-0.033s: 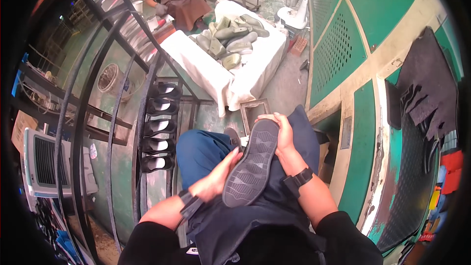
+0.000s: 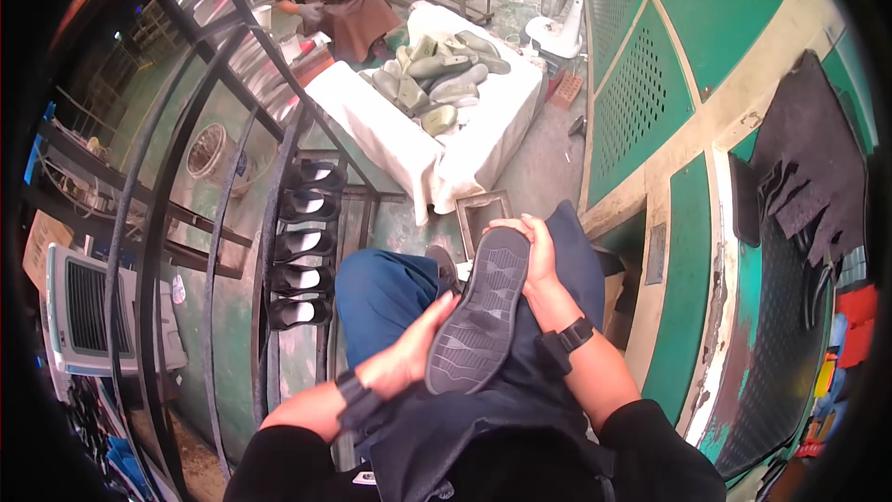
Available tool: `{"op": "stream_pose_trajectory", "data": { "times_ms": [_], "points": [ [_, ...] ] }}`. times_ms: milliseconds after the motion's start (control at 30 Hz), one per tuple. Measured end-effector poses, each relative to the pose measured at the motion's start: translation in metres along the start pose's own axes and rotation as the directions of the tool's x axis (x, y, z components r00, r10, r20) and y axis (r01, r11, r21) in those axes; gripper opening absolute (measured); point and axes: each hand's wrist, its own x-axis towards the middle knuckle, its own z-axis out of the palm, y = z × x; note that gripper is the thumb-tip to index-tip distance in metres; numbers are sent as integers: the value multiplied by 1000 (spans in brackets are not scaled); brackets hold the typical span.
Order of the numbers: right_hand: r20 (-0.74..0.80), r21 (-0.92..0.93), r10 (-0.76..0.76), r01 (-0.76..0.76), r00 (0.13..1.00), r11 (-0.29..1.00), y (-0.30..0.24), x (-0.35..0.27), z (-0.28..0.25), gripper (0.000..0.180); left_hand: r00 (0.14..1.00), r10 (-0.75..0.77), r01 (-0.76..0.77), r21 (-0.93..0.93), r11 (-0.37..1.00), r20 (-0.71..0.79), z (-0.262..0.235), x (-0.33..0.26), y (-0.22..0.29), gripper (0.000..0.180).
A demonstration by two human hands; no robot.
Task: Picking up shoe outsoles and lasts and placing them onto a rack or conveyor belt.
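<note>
A: A workshop with a green panelled wall [image 2: 641,102], where pale shoe lasts [image 2: 427,79] lie heaped on a white-draped surface [image 2: 372,102] and dark shoes [image 2: 302,244] line a rack at left. Where is the piece in hand?

B: Front and centre: a dark shoe sole [image 2: 478,311], held above the wearer's lap, tread up. Whether an upper is joined beneath is hidden.

A: Which way does it run?

B: Its long axis slants from near-left to far-right, one rounded end toward the body, the other away from it.

A: And the hands?

B: The right hand [image 2: 531,256] is curled around the far end from the right, fingers bent over the tip, with firm hold of the sole. The left hand [image 2: 418,339] touches the left edge, lower down; its underside is out of sight, so how far it is closed cannot be told.

A: Which is nearer?

B: Neither; both are in contact. The sole lies up and right of the left hand, and left of the right palm, reaching down toward the lap.
</note>
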Motion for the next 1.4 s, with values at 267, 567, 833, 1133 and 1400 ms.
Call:
{"op": "stream_pose_trajectory", "data": {
  "times_ms": [267,567,833,1133,1400],
  "points": [
    [55,220,163,-171,985,960,-10,-18,11,50,983,182,-178,78,981,-41,47,-52,-28,63],
    [-29,-243,271,-270,962,932,19,10,-63,35,929,317,-347,151,926,192,32,-86,-9,84],
    [536,-17,386,-447,751,894,5,-55,-51,61,518,793,-855,188,483,320,4,-114,49,98],
    [174,-193,414,-381,894,904,-40,19,26,55,465,885,-859,246,449,10,-77,-152,-4,89],
    [64,200,23,-35,998,979,-107,154,125,68,543,837,-811,294,505,61,-71,-159,-18,113]
  ]
}}
